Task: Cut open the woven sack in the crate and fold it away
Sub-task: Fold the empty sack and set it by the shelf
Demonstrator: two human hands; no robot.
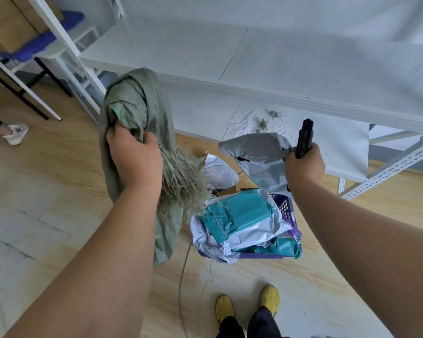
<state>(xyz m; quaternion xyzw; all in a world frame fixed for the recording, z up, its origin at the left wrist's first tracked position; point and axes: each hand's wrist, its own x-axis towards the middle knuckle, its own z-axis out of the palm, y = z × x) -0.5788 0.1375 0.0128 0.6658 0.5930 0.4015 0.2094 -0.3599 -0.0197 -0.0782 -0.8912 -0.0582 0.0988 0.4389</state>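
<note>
The left hand (134,159) clutched the limp, light, fraying woven sack (132,123) by a bunched fold; the right hand (303,164) gripped a black cutter (304,139).

We see a coarse, matt grey-green woven sack (132,113) with frayed fibres, glossy teal plastic mailers (242,211), and a pale wood-grain floor (59,154).

You can make out an "N" logo on the white sneaker (17,132) at far left; print on the purple crate (294,217) is too blurry.
</note>
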